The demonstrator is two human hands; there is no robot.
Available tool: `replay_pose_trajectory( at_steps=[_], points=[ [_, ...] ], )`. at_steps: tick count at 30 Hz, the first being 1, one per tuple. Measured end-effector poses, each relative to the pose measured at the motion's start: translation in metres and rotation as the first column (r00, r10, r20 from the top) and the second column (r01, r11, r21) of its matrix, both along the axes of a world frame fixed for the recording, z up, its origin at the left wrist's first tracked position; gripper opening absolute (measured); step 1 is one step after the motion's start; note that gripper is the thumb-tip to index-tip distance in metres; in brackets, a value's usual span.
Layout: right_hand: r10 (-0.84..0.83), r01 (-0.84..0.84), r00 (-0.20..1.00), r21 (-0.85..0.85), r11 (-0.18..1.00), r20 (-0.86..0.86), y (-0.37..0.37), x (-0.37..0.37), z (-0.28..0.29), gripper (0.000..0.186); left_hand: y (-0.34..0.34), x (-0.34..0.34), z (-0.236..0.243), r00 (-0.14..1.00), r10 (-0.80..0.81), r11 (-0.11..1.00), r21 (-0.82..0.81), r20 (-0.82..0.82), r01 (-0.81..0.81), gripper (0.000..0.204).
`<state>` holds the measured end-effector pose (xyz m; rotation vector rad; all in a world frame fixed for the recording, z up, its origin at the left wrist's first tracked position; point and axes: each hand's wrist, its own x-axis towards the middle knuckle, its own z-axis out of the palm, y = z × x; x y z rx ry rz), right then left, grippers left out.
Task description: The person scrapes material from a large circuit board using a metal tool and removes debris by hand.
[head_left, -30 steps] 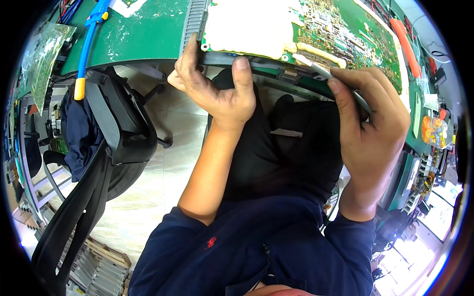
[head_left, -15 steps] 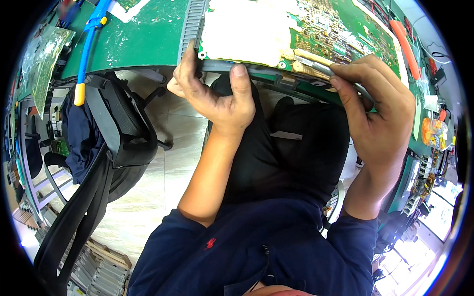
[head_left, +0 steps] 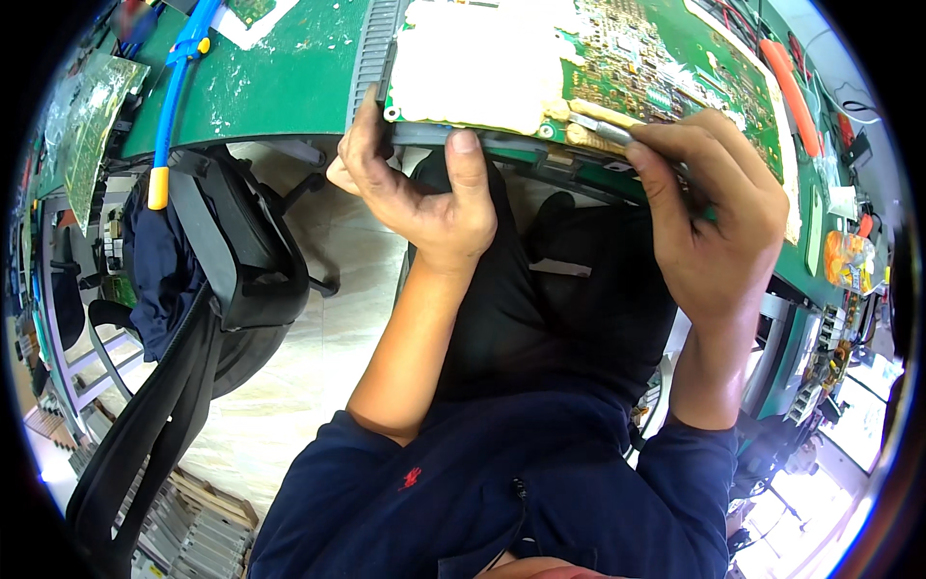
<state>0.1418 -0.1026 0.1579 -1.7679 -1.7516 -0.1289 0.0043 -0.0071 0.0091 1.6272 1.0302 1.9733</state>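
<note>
A green circuit board (head_left: 666,68) lies at the bench's front edge, its left part covered by a glaring white layer (head_left: 473,68). In my right hand (head_left: 723,198), thumb and fingers pinch a slim metal craft knife (head_left: 608,130). Its flat tip rests at the cream-coloured strip along the board's near edge. My left hand (head_left: 424,193) is at the board's near left corner, thumb and index finger spread apart. That index finger touches the side of the dark grey frame under the board; the thumb points up by the front edge. The other left fingers are curled and partly hidden.
A grey slotted strip (head_left: 373,58) runs along the board's left side on the green bench (head_left: 241,92). A blue tube with a yellow end (head_left: 164,145) hangs over the edge. Red-orange handles (head_left: 793,96) lie to the right. A black chair (head_left: 231,251) stands left of my legs.
My right hand has shifted slightly left with the craft knife, its tip sliding a little left along the board's edge. My left hand has stayed almost still.
</note>
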Motion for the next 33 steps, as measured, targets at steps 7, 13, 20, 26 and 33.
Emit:
replay_pose_trajectory(
  at_steps=[7, 13, 20, 26, 33],
  points=[
    [0.036, -0.073, 0.932, 0.089, 0.993, 0.361, -0.001, 0.019, 0.001, 0.026, 0.004, -0.006, -0.003, 0.996, 0.045, 0.999, 0.007, -0.071, -0.044, 0.071],
    [0.126, -0.104, 0.991, 0.344, 0.933, -0.04, -0.044, 0.029, 0.034, 0.033, 0.008, -0.003, -0.004, 0.993, 0.061, 0.993, 0.102, -0.103, -0.05, 0.071],
    [0.164, -0.084, 0.97, 0.388, 0.918, -0.178, -0.06, 0.034, 0.046, 0.032, 0.002, -0.006, 0.001, 0.996, -0.02, 0.999, 0.028, -0.088, 0.022, 0.059],
    [0.149, -0.062, 0.97, 0.4, 0.915, -0.191, -0.064, 0.036, 0.04, 0.032, 0.001, -0.004, 0.003, 0.997, -0.032, 0.999, 0.025, -0.072, 0.034, 0.055],
    [0.167, -0.067, 0.966, 0.432, 0.9, -0.197, -0.069, 0.037, 0.033, 0.031, 0.002, -0.005, 0.001, 0.998, -0.065, 0.998, 0.001, 0.014, 0.065, 0.069]
  ],
)
